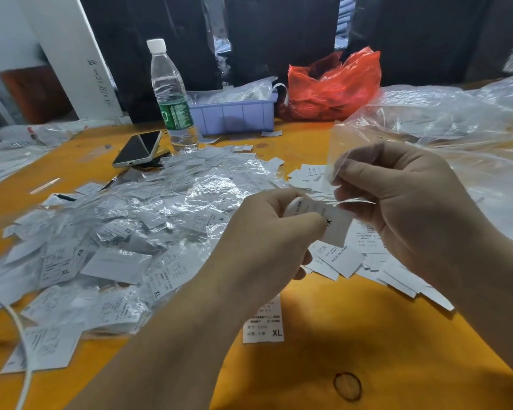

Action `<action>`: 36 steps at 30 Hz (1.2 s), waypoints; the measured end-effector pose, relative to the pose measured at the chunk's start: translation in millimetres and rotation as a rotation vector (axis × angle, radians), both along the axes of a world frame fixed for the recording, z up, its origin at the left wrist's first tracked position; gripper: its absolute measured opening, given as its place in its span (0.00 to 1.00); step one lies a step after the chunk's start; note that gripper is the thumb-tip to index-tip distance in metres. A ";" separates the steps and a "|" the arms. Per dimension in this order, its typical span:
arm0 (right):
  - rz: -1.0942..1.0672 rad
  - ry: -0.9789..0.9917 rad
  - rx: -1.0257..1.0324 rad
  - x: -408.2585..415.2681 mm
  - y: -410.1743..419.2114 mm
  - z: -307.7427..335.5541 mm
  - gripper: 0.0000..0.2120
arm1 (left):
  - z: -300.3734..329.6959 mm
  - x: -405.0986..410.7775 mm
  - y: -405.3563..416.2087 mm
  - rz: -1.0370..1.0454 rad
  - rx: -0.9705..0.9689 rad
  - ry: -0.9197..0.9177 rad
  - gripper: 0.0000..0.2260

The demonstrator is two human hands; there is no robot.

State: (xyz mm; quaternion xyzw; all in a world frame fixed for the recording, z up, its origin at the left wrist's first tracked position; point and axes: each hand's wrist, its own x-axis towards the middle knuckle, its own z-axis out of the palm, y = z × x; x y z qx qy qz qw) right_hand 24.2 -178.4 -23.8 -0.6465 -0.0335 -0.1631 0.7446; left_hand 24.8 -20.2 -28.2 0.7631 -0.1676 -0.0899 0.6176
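Our left hand pinches a white paper size tag at the mouth of a clear plastic bag, which our right hand grips above the orange table. At left, a heap of bagged tags shows XS and XL; one loose tag reads XL, a second tag MADE IN CHINA. Behind stand a green-labelled water bottle, a lavender bin holding clear packets, and a red plastic bag.

The counter was orange-yellow. White labels bore black print. The tray was lilac, the plastic bag red, and the bottle wore a green wrapper.
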 end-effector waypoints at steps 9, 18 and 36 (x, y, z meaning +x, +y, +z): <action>-0.019 0.048 0.051 0.9 -1.3 2.4 0.06 | 6.9 -2.7 2.0 -0.018 -0.187 0.058 0.05; -0.053 0.079 0.059 0.4 -3.2 3.2 0.09 | 6.7 -0.8 4.0 -0.023 -0.240 0.025 0.03; 0.012 0.111 0.056 -1.1 -0.8 4.0 0.06 | 5.9 -0.3 4.9 0.121 -0.181 -0.035 0.03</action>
